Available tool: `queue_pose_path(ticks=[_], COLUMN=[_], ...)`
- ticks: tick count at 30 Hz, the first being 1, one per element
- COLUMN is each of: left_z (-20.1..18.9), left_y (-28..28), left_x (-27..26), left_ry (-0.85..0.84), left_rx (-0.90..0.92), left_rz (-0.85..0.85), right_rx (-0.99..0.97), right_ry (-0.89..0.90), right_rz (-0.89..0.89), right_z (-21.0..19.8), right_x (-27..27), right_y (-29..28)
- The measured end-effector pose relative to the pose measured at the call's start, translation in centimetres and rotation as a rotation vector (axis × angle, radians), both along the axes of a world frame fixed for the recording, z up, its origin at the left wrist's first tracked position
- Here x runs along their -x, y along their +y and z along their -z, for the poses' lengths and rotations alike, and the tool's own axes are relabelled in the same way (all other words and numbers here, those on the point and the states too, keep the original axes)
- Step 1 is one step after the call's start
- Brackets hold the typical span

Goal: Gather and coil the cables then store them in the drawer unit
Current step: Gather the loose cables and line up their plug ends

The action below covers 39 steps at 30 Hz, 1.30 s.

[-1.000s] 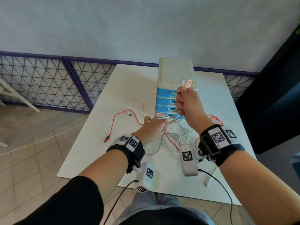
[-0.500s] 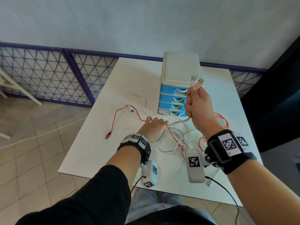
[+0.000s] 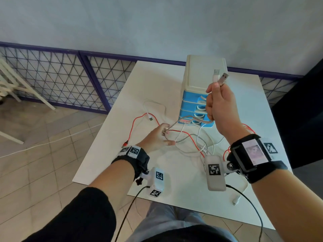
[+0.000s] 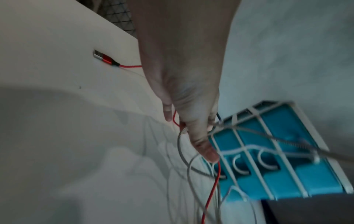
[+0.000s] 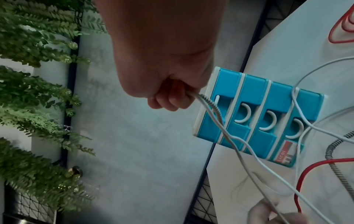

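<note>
My right hand [image 3: 215,100] is raised in front of the blue and white drawer unit [image 3: 195,81], gripping a white cable and a grey braided cable [image 3: 185,118] together. Their USB plugs [image 3: 220,76] stick up above the fist. The right wrist view shows that fist [image 5: 172,98] with both cables hanging from it past the drawer unit [image 5: 254,97]. Lower left, my left hand [image 3: 167,137] pinches the braided cable [image 4: 180,139] just above the table. A red cable [image 3: 133,125] trails left across the white table [image 3: 111,137], ending in a red plug [image 4: 104,58].
Loose white cable loops [image 3: 185,151] and red cable lie tangled between my hands. A red coil [image 3: 249,127] lies behind the right wrist, and a white plug [image 3: 236,200] sits near the front edge. All drawers look closed. A wire fence [image 3: 61,81] stands at left, with tiled floor below.
My right hand has risen and drawn back with the two plugs, lifting the cables off the table. My left hand now pinches the braided cable further along.
</note>
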<state>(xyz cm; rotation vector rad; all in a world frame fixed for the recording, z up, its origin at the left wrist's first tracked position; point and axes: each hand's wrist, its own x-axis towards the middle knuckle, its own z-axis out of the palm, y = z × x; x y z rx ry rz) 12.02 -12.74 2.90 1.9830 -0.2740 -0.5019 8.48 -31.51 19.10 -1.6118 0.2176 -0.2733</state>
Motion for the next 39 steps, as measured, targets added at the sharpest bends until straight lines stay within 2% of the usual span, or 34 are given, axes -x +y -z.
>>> queue_pose_path(ticks=[2, 3, 5, 6, 9, 11, 15, 17, 21, 27, 30, 33, 36, 39], left_z=[-0.2, 0.2, 1.3, 2.0, 2.9, 3.6, 4.0, 3.2, -1.7, -12.3, -16.0, -17.6, -17.7, -16.9], left_y=[2.2, 3.6, 6.6, 7.8, 9.8, 10.3, 10.3, 10.1, 8.8, 5.3, 2.7, 0.2, -1.2, -1.7], left_x=[-0.5, -0.7, -1.1, -1.1, -0.4, 0.2, 0.4, -0.2, -1.8, -2.5, -1.3, -0.6, -0.8, -1.3], left_ry=[-0.009, -0.071, -0.203, -0.219, -0.05, -0.002, -0.051, -0.119, -0.415, -0.698, -0.585, -0.51, -0.502, -0.464], left_rx=[-0.006, -0.054, -0.263, -0.402, -0.766, -0.828, -0.879, -0.761, -0.48, -0.218, 0.024, 0.216, 0.291, 0.283], left_rz=[-0.119, -0.193, -0.342, -0.389, -0.409, -0.396, -0.357, -0.391, -0.42, -0.223, -0.131, -0.035, -0.001, 0.02], right_rx=[0.015, 0.015, 0.02, 0.03, 0.066, 0.065, 0.003, -0.004, 0.07, 0.116, 0.193, 0.197, 0.06, -0.01], right_ry=[0.007, 0.017, 0.033, 0.037, 0.031, 0.029, 0.061, 0.083, 0.077, -0.086, -0.114, -0.109, -0.037, 0.029], right_rz=[0.006, 0.004, -0.004, -0.008, -0.019, -0.04, -0.099, -0.121, -0.152, -0.161, -0.159, -0.227, -0.302, -0.295], right_z=[0.3, 0.5, 0.8, 0.9, 1.1, 1.3, 1.5, 1.7, 1.7, 1.6, 1.8, 1.9, 1.8, 1.9], right_x=[0.0, 0.0, 0.1, 0.1, 0.4, 0.5, 0.5, 0.5, 0.5, 0.3, -0.2, -0.2, 0.5, 1.2], right_y=[0.2, 0.3, 0.5, 0.6, 0.8, 0.8, 0.9, 1.2, 2.1, 2.7, 2.5, 2.5, 2.8, 2.8])
